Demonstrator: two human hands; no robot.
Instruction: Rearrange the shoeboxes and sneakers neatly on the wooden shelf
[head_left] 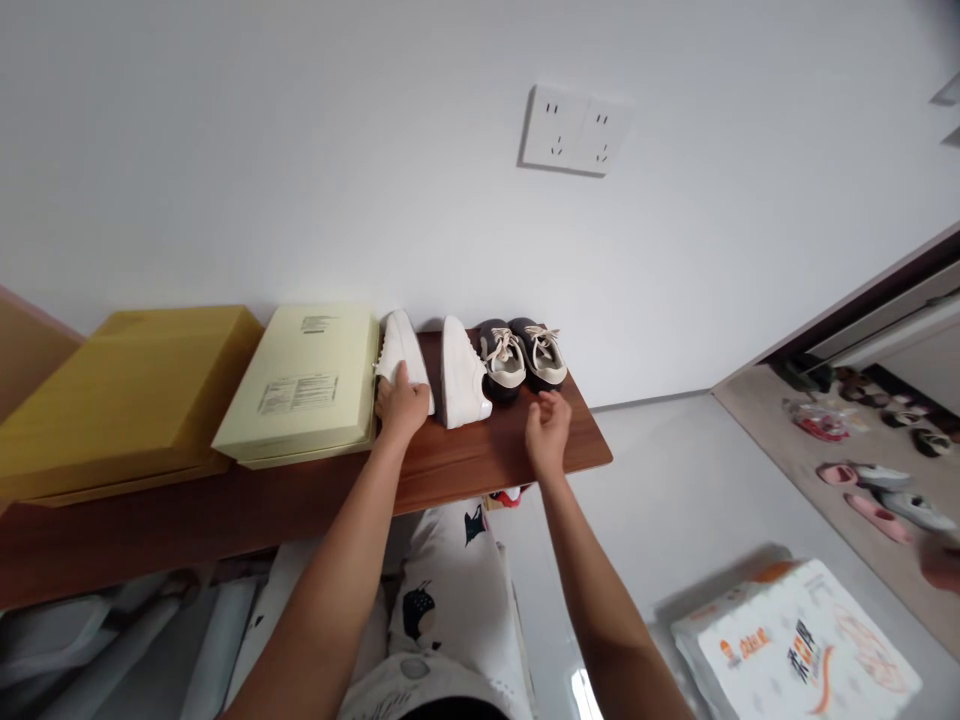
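Note:
My left hand [403, 404] is closed round a white sneaker [403, 346] that lies on its side against the pale yellow box. A second white sneaker [459, 375], also on its side, lies to its right, their soles facing each other. Farther right, a dark sneaker with beige laces [504, 358] and its mate [541, 355] stand upright side by side, toes to the wall. Just in front of the mate's heel, my right hand [548, 430] hovers with loosely curled fingers and nothing visible in it. All four shoes rest on a brown wooden shelf [487, 450].
Left along the shelf are a pale yellow box [307, 375] and a mustard box [142, 385]. A socket plate [574, 132] is on the wall behind. On the floor at right lie a wrapped white package [802, 640] and, on a mat, pink slippers [877, 517] among other shoes.

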